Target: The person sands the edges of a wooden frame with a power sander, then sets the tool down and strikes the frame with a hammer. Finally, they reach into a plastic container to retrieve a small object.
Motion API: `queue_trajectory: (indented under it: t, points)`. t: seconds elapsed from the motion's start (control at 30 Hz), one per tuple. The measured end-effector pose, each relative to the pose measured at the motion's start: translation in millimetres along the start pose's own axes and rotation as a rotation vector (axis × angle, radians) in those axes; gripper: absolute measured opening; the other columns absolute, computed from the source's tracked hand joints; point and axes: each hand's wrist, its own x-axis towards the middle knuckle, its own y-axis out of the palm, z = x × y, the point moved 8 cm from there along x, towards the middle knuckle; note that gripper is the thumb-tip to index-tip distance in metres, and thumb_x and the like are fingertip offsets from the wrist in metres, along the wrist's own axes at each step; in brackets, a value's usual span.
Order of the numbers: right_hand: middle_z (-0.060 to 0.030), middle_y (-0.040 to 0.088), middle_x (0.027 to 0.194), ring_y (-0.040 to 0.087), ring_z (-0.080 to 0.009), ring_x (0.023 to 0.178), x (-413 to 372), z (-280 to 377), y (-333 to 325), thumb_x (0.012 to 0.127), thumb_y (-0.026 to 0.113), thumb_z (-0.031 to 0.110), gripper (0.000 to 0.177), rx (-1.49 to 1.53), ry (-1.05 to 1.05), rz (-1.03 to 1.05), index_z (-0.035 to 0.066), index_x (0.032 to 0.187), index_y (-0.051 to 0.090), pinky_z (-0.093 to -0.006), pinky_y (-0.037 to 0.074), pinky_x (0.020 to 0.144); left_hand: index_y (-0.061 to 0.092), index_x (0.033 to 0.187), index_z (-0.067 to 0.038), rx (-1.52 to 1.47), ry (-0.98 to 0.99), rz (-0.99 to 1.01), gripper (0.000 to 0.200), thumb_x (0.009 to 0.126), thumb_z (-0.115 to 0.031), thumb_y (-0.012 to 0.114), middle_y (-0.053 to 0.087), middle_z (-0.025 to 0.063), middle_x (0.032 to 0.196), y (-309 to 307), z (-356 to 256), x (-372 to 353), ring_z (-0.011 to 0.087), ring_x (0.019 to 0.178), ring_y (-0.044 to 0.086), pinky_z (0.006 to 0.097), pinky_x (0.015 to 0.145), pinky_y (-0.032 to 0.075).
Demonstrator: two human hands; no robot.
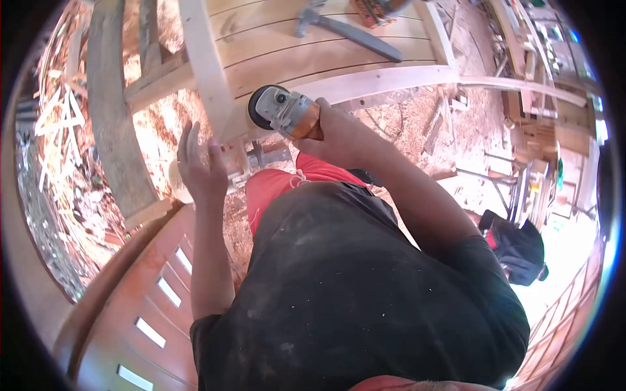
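My right hand (342,138) is wrapped round the orange body of an angle grinder (287,112). Its round dark-rimmed disc (256,108) overlaps the near left corner of a pale wooden frame with slatted boards (319,57). Just left of that corner, my left hand (203,168) is raised with its fingers stretched out and nothing in it. A hammer (355,39) lies on the slats beyond the grinder. Next to it, at the top edge of the view, is an orange and dark tool (377,12), partly cut off.
A weathered plank (112,111) runs along the left, with wood scraps (62,130) heaped beyond it. At lower left stands a brown panel with light slots (147,306). Shavings (417,124) cover the floor. A person in dark clothing (521,251) is at the right, near stacked timber (531,140).
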Motion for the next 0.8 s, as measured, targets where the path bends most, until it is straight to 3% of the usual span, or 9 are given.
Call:
queue_trajectory:
  t: [0.1, 0.2, 0.3, 0.33, 0.43, 0.5, 0.6, 0.7, 0.8]
  points:
    - [-0.0230, 0.070, 0.112, 0.072, -0.0343, 0.103, -11, -24, -20, 0.080, 0.084, 0.030, 0.064, -0.045, 0.088, -0.133, -0.006, 0.124, 0.055, -0.0409, 0.055, 0.091, 0.048, 0.150, -0.003, 0.250, 0.239, 0.183, 0.061, 0.096, -0.027, 0.063, 0.044, 0.0177, 0.159, 22, -44, 6, 0.0320, 0.145, 0.044, 0.0488, 0.115, 0.032]
    - [-0.0283, 0.071, 0.106, 0.069, -0.0441, 0.105, -25, -69, -45, 0.076, 0.078, 0.032, 0.064, 0.010, -0.007, -0.341, -0.010, 0.118, 0.055, -0.0468, 0.055, 0.092, 0.035, 0.156, 0.002, 0.488, 0.381, 0.248, 0.080, 0.092, -0.038, 0.062, 0.035, 0.0207, 0.164, 55, -56, -8, 0.0324, 0.153, 0.032, 0.0555, 0.120, 0.019]
    - [-0.0230, 0.073, 0.106, 0.072, -0.0379, 0.103, -59, -97, -53, 0.073, 0.079, 0.028, 0.062, 0.325, 0.005, -0.362, -0.008, 0.119, 0.058, -0.0419, 0.056, 0.092, 0.033, 0.156, 0.006, 0.585, 0.457, 0.285, 0.085, 0.091, -0.041, 0.062, 0.035, 0.0240, 0.163, 60, -72, -24, 0.0359, 0.152, 0.033, 0.0548, 0.120, 0.021]
    - [-0.0180, 0.075, 0.105, 0.074, -0.0299, 0.101, -76, -107, -52, 0.075, 0.080, 0.025, 0.058, 0.388, 0.102, -0.414, -0.007, 0.119, 0.060, -0.0379, 0.056, 0.092, 0.031, 0.156, 0.008, 0.554, 0.476, 0.299, 0.088, 0.091, -0.042, 0.062, 0.033, 0.0264, 0.163, 60, -77, -31, 0.0381, 0.153, 0.031, 0.0564, 0.120, 0.023]
    - [-0.0157, 0.076, 0.106, 0.074, -0.0248, 0.101, -118, -127, -40, 0.077, 0.079, 0.024, 0.054, 0.520, 0.036, -0.653, -0.007, 0.117, 0.061, -0.0362, 0.056, 0.092, 0.041, 0.153, 0.002, 0.496, 0.538, 0.455, 0.080, 0.090, -0.041, 0.066, 0.042, 0.0229, 0.158, 86, -73, -57, 0.0351, 0.149, 0.038, 0.0541, 0.115, 0.034]
    - [-0.0152, 0.075, 0.101, 0.073, -0.0226, 0.096, -151, -112, -33, 0.078, 0.080, 0.023, 0.047, 0.524, 0.163, -0.659, -0.005, 0.112, 0.065, -0.0363, 0.056, 0.087, 0.044, 0.151, -0.001, 0.196, 0.616, 0.743, 0.073, 0.091, -0.032, 0.071, 0.057, 0.0195, 0.146, 84, -112, -79, 0.0303, 0.139, 0.051, 0.0465, 0.111, 0.043]
    - [-0.0133, 0.074, 0.088, 0.072, -0.0211, 0.082, -171, -98, -35, 0.076, 0.081, 0.024, 0.041, 0.549, 0.150, -0.717, -0.001, 0.108, 0.070, -0.0374, 0.055, 0.077, 0.043, 0.152, -0.002, -0.547, 0.327, 1.452, 0.065, 0.098, -0.025, 0.070, 0.063, 0.0151, 0.139, 122, -144, -138, 0.0197, 0.128, 0.058, 0.0374, 0.109, 0.045]
    - [-0.0046, 0.064, 0.071, 0.059, -0.0111, 0.056, -167, -67, -36, 0.083, 0.075, 0.012, 0.024, 0.647, -0.078, -0.770, -0.002, 0.101, 0.064, -0.0295, 0.045, 0.051, 0.047, 0.147, -0.001, -1.058, 0.044, 1.747, 0.063, 0.099, -0.033, 0.071, 0.065, 0.0133, 0.132, 87, -214, -186, 0.0189, 0.122, 0.061, 0.0384, 0.107, 0.047]
    - [-0.0026, 0.062, 0.069, 0.057, -0.0078, 0.052, -154, -27, -37, 0.086, 0.073, 0.009, 0.020, 0.763, -0.243, -0.733, -0.001, 0.102, 0.064, -0.0275, 0.043, 0.046, 0.053, 0.136, -0.003, -0.984, -0.221, 1.663, 0.057, 0.096, -0.038, 0.073, 0.066, 0.0091, 0.117, 100, -186, -197, 0.0190, 0.112, 0.063, 0.0377, 0.099, 0.050]
